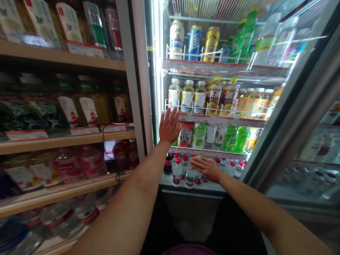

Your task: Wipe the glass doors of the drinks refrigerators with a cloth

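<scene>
My left hand [170, 125] is raised with its fingers spread against the front edge of a fridge shelf [212, 119], and nothing shows in it. Just above it stands a bottle with a white cap [174, 94]; a red drink carton [185, 135] is to its right. Lower down, my right hand [208, 168] lies over the tops of red-capped water bottles [177, 171] with its fingers stretched out. A small pale patch shows at its fingertips, too unclear to name. The palm is hidden, and I cannot tell whether the hand touches the bottles.
Cans [195, 42] and green bottles [245, 33] line the upper fridge shelf behind a wire rail. The fridge door [292, 95] stands ajar on the right. Wooden shelves [63, 58] full of bottles are on the left, with a small lit screen [109, 150] hanging by a cable.
</scene>
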Motion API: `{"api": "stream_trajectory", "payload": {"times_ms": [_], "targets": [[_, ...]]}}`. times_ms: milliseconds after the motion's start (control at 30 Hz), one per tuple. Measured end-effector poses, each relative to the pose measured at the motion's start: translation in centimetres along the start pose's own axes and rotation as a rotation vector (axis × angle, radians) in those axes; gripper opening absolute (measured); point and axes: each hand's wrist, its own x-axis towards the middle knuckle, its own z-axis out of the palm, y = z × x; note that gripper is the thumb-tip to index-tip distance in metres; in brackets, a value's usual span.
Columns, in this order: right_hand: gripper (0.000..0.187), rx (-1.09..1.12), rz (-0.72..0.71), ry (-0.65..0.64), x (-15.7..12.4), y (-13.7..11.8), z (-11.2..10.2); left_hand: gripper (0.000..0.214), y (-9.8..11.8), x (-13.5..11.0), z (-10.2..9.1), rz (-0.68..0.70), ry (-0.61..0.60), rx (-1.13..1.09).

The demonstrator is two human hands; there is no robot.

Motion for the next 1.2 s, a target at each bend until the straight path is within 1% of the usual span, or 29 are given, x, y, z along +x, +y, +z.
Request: {"api": "stream_trajectory", "payload": {"times_ms": [133,267,433,567,733,867,1033,1200], "targets": [[0.059,0.0,-0.034,0.012,0.2,-0.1,0.6,0.054,0.0,0.0,0.0,-0.001,-0.003,0.003],[0.053,0.006,-0.084,0.008,1.2,-0.3,0.8,0.055,0.0,0.0,0.0,-0.021,-0.029,-0.011],[0.044,0.026,-0.135,-0.009,2.7,-0.3,1.1,0.054,-0.1,-0.1,0.0,0.019,0.022,0.02],[0.043,0.028,-0.128,0.037,3.6,0.0,0.8,0.055,-0.1,-0.1,0.1,0.017,0.021,0.035],[0.043,0.014,-0.127,0.066,5.3,1.2,-1.1,0.055,-0.1,-0.1,0.1,0.024,0.033,0.041],[0.044,-0.034,-0.121,0.092,7.4,3.0,-3.5,0.055,-0.1,-0.1,0.1,0.013,0.029,0.031],[0.044,-0.082,-0.148,0.129,10.1,5.4,-6.5,0.054,0.0,-0.1,0.0,0.022,0.035,0.041],[0.041,-0.157,-0.181,0.231,12.4,7.8,-8.8,0.053,0.0,0.0,0.1,-0.001,0.02,0.008]]}}
